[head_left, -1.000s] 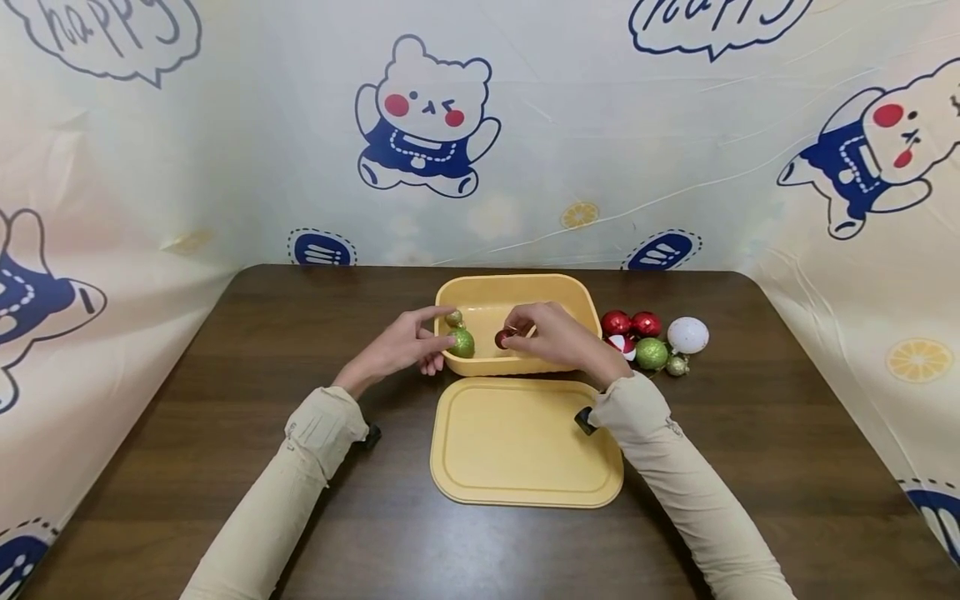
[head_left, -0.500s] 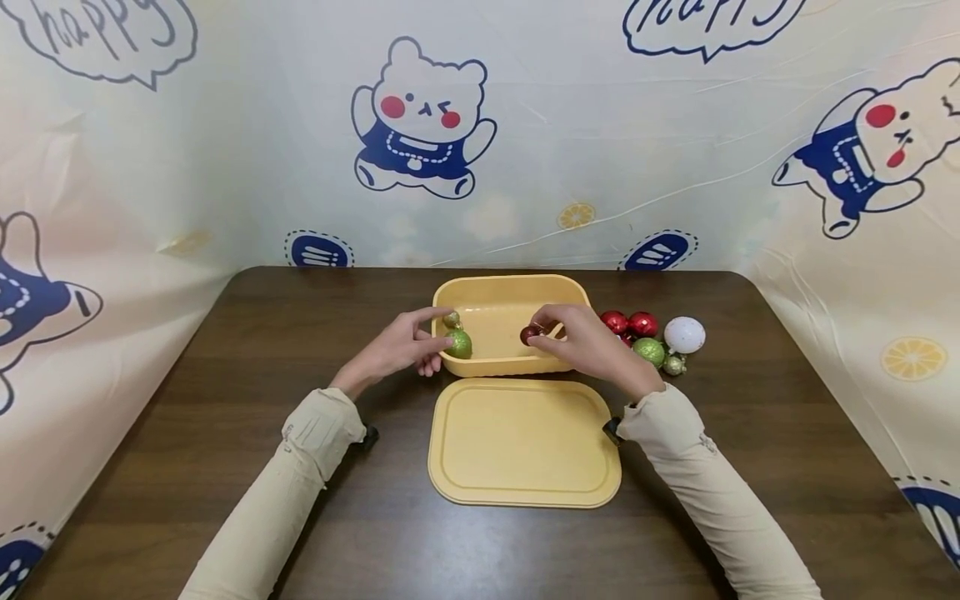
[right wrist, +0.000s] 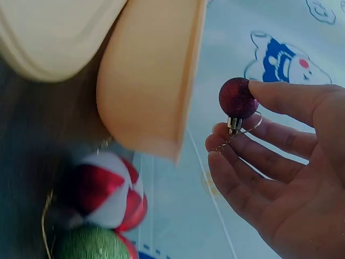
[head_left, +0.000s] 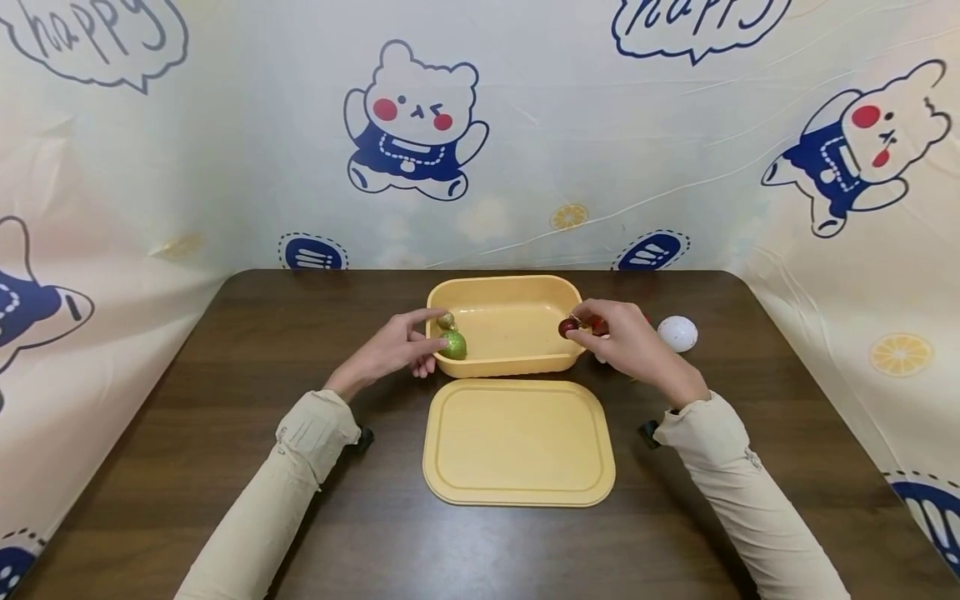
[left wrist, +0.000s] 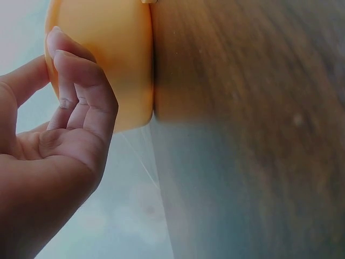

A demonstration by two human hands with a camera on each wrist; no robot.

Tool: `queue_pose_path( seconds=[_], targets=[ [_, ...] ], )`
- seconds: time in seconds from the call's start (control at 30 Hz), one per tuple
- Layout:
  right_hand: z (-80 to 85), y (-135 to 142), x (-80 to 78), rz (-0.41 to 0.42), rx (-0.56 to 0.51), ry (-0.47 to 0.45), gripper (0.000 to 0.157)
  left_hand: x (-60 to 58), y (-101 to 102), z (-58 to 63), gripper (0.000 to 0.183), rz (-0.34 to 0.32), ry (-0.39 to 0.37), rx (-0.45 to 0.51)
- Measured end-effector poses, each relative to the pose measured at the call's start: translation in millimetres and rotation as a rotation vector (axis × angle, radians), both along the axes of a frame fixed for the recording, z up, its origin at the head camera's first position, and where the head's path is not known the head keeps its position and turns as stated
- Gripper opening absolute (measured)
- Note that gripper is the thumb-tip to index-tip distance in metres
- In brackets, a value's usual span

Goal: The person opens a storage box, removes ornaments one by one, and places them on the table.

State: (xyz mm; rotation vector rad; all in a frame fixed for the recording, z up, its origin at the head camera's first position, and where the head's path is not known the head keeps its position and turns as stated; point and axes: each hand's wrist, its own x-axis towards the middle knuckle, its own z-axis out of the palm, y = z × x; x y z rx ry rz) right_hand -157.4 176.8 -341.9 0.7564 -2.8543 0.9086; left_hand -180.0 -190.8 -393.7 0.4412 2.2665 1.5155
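Observation:
My right hand (head_left: 630,337) pinches a small dark red glitter bauble (right wrist: 237,99) with a gold cap and hanging string. In the head view it overlaps the right end of a yellow plastic box (head_left: 502,365). The right wrist view shows the bauble above the box's rim level. My left hand (head_left: 390,346) holds the box's left end, thumb and index finger over the rim, the other fingers curled against the outer wall (left wrist: 126,81). Inside, beside those fingertips, lie a green glitter bauble (head_left: 454,346) and a smaller gold one (head_left: 446,321).
The yellow lid (head_left: 519,442) lies flat in front of the box. Right of the box are a white bauble (head_left: 677,333), a red-and-white bauble (right wrist: 105,189), a green bauble (right wrist: 91,245) and red ones, partly hidden by my right hand in the head view. A printed curtain (head_left: 562,125) hangs behind the dark wooden table (head_left: 262,333).
My right hand has moved right with the dark red bauble, from over the middle of the box to its right end. My left hand keeps its place on the box.

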Motion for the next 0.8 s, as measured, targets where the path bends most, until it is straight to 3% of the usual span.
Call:
queue_pose_path(
  seconds=[0.33,0.53,0.8],
  targets=[
    [1.6,41.8,-7.1,-0.118,0.043,0.045,0.023,-1.6,-0.4,-1.6,0.063,0.005,-0.001,-0.002],
    [-6.5,58.2,-16.4,-0.192,0.088,0.017,0.025,-1.5,0.1,-2.2,0.062,0.004,0.005,-0.003],
    [-16.9,67.6,-25.1,-0.178,0.202,-0.046,0.027,-1.3,-0.5,-2.1,0.062,0.003,0.01,-0.004]
  ],
)
